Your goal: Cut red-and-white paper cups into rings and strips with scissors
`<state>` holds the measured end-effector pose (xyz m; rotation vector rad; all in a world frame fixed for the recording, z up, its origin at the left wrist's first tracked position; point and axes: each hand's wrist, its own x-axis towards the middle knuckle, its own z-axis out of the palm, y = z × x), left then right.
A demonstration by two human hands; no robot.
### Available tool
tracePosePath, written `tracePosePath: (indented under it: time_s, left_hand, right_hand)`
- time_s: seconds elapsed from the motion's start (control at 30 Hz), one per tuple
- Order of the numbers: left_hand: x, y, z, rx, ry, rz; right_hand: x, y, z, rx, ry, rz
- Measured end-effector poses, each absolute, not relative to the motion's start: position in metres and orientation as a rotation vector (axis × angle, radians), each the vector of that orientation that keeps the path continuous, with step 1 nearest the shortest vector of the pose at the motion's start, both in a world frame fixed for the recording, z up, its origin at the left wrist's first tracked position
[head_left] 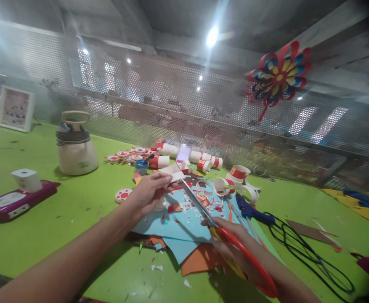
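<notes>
Pinched in my left hand point(151, 191) is a white piece of paper cup point(171, 171) with some red on it. My right hand point(231, 244) grips red-handled scissors point(241, 252), whose blades point up and left, their tips at the edge of the white piece. Below both hands lie light blue sheets point(184, 227) strewn with small red and white scraps. An orange sheet point(197, 259) sticks out from under the blue ones. Cut cup rings point(221, 187) rest just beyond the blades.
A blue glue gun point(255, 213) with a black cable point(301, 248) lies right. Behind are paper cups point(237, 173) and red-and-white cut discs point(123, 195). At left stand a beige jug point(77, 153), a purple power strip point(23, 202) and a picture frame point(15, 108).
</notes>
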<state>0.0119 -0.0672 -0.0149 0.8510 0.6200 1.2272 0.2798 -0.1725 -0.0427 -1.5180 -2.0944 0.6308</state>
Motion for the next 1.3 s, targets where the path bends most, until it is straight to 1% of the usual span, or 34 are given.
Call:
tracePosePath:
  time_s: [0.13, 0.27, 0.4, 0.47, 0.57, 0.73, 0.8, 0.97, 1.1, 1.3]
  left_hand:
    - [0.014, -0.073, -0.016, 0.936, 0.582, 1.088]
    - [0.012, -0.076, -0.014, 1.006, 0.562, 0.983]
    - [0.008, -0.078, -0.014, 1.088, 0.556, 0.896]
    - [0.008, -0.078, -0.015, 1.131, 0.561, 0.865]
    - [0.008, -0.077, -0.017, 1.179, 0.570, 0.822]
    - [0.007, -0.076, -0.018, 1.222, 0.576, 0.731]
    - [0.007, -0.076, -0.019, 1.228, 0.582, 0.718]
    - [0.004, -0.073, -0.019, 1.237, 0.579, 0.707]
    - [0.002, -0.070, -0.020, 1.240, 0.579, 0.685]
    - [0.001, -0.069, -0.020, 1.255, 0.587, 0.663]
  right_hand:
    - [0.276, -0.168, -0.040, -1.487, -2.125, 0.748]
    - [0.264, -0.169, -0.032, -1.448, -2.093, 0.669]
    - [0.256, -0.172, -0.020, -1.430, -2.133, 0.742]
    - [0.256, -0.172, -0.016, -1.456, -2.159, 0.725]
    - [0.257, -0.171, -0.015, -1.468, -2.198, 0.675]
    - [0.257, -0.170, -0.014, -1.461, -2.191, 0.725]
    - [0.256, -0.172, -0.013, -1.468, -2.177, 0.758]
    - [0.259, -0.175, -0.012, -1.444, -2.156, 0.965]
    - [0.262, -0.173, -0.014, -1.384, -2.202, 0.950]
    - [0.258, -0.174, -0.012, -1.432, -2.192, 0.905]
